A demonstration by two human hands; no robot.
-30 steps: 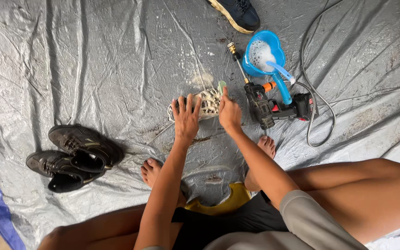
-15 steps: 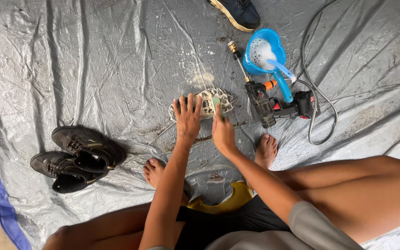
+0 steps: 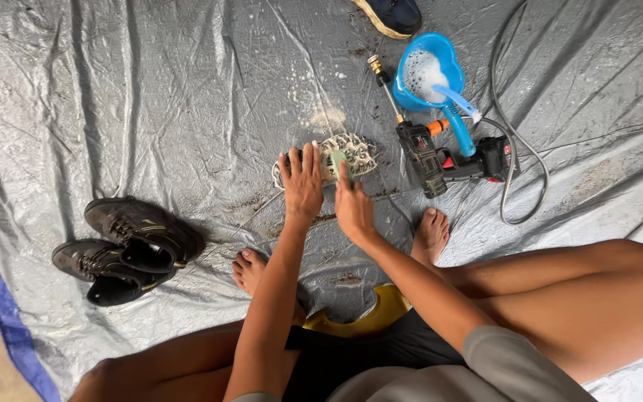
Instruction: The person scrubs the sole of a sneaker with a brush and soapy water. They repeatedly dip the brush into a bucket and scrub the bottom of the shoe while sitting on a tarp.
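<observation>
**Hands on sole, tarp**

Tarp (image 3: 150, 97): grey, wet, under everything. Black shoes (image 3: 128, 249): pair, well left of hands. Washer gun (image 3: 452, 160) w/ hose: just right of hands. Blue scoop (image 3: 422, 74): foamy, beyond gun. Sole (image 3: 351, 152): pale, patterned, under both hands. Left hand (image 3: 303, 186): flat, fingers spread, pressing sole. Right hand (image 3: 353, 205): closed around green brush (image 3: 338, 160), at sole.

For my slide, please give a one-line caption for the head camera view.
Left hand presses a patterned shoe on a grey tarp; right hand holds a green brush.
</observation>
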